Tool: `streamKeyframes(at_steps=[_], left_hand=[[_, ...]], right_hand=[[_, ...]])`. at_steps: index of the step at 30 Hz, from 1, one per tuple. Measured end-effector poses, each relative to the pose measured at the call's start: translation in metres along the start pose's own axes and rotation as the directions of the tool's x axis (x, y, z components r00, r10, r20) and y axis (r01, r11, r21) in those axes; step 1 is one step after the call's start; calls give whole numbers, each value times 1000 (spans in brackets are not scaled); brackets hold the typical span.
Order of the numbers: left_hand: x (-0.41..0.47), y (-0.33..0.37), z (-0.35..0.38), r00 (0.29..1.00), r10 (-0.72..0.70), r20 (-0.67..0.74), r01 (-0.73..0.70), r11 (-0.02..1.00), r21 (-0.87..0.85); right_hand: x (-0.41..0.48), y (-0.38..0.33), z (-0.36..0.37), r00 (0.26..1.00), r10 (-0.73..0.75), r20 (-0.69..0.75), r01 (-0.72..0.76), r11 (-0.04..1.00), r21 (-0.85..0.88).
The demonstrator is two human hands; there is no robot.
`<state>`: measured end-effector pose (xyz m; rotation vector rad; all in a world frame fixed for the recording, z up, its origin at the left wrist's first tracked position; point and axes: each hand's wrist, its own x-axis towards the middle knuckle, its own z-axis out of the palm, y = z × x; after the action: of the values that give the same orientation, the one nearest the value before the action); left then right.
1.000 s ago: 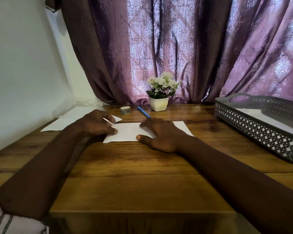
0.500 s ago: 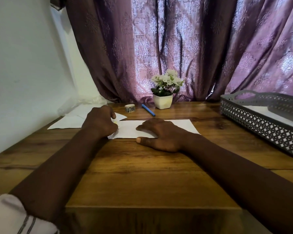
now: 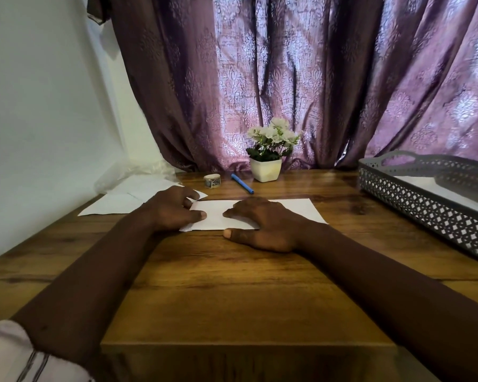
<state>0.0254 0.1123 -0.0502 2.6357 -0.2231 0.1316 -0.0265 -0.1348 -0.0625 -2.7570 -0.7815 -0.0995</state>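
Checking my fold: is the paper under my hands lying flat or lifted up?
Flat: the paper lies on the table, with the left hand and right hand resting on it. Whether it is folded: cannot tell.
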Motion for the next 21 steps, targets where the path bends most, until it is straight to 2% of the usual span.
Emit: streamKeyframes(at_steps=[5, 8, 11, 13, 15, 17, 19, 21], left_hand=[[13, 0, -18, 980, 48, 193, -38, 998, -52], [18, -11, -40, 907, 86, 412, 52, 948, -315], [25, -29, -46, 883, 112, 456, 162, 838, -521], [28, -27, -43, 896, 99, 433, 120, 884, -452], [29, -19, -39, 898, 107, 427, 9, 965, -260], [29, -10, -36, 898, 82, 432, -26, 991, -134], [27, -4, -37, 904, 38, 425, 14, 993, -117], [24, -2, -37, 900, 24, 435, 40, 990, -136]], right_hand=[[1, 1, 1, 1000, -14, -21, 14, 1000, 12], [3, 4, 2, 999, -26, -29, 26, 1000, 9], [10, 9, 2, 998, -30, -55, 32, 999, 24], [14, 12, 2, 994, -31, -102, 35, 999, 40], [18, 16, 5, 988, 3, -154, 8, 997, 75], [20, 20, 6, 982, 59, -182, -51, 998, 44], [22, 22, 8, 979, 129, -155, -137, 990, -38], [22, 24, 7, 977, 185, -108, -190, 981, -38]])
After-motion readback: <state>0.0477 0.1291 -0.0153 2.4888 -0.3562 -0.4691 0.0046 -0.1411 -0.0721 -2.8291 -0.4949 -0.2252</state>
